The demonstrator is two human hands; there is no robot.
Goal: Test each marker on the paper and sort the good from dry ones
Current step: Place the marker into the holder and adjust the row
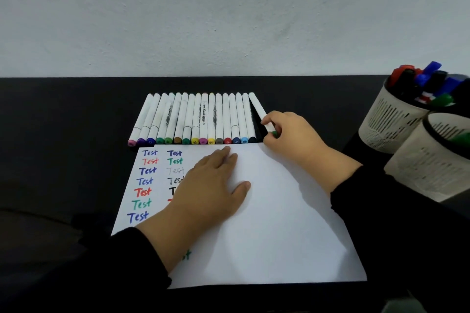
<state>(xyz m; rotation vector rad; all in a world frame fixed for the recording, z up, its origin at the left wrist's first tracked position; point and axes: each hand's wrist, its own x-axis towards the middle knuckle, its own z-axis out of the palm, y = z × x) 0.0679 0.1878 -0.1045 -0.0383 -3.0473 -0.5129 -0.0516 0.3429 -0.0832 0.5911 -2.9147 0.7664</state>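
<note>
A white sheet of paper (274, 223) lies on the black table, with two columns of the word "Test" in blue, red, green and black at its left. My left hand (208, 185) rests flat on it, fingers straight. Behind the paper lies a row of several white markers (193, 119) with coloured end caps facing me. At the row's right end my right hand (292, 132) pinches a white marker with a green cap (258, 108); it lies slanted away from its neighbours.
Two pale slotted pen cups stand at the right edge: the far cup (386, 119) holds several red, blue, black and green markers, the near cup (429, 168) shows a green one inside. A grey wall rises behind the table.
</note>
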